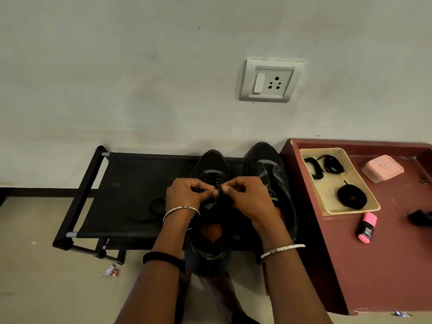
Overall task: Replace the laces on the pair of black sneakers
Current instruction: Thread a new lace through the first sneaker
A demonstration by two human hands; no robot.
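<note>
Left hand [187, 195] and right hand [246, 198] fingers [226, 188] clamp the lace [219, 187] atop the nearer sneaker [214, 162].

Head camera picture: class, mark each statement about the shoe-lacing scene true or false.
1. Both the left hand and right hand pinch a lace over a sneaker on the black rack. True.
2. The tray holds three bundles of black lace. True.
3. The pink marker lies in the tray. False: it lies on the table beside the tray.
4. The pink box stands on the black rack. False: it stands on the table.
</note>
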